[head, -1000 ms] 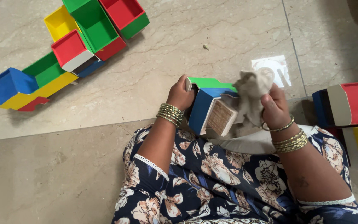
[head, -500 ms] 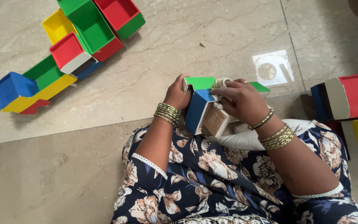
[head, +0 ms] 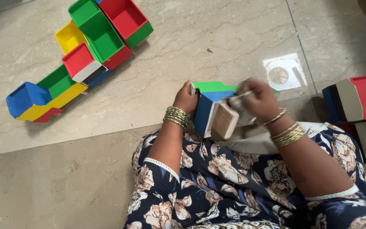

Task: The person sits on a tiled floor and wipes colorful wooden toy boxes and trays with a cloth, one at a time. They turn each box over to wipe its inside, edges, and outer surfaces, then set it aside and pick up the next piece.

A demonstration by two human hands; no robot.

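Head view: left hand (head: 186, 98) clamped on the blue and green box (head: 208, 106), held above the lap. Right hand (head: 259, 99), blurred, closed around a pale cloth (head: 239, 111) against the box's open side. Coloured boxes (head: 81, 63) well apart on the floor (head: 217, 38).

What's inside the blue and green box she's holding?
The blue and green box shows a pale brown inner panel at its open end. The right hand presses a blurred cloth there, covering the rest of the inside. The left hand steadies the box.
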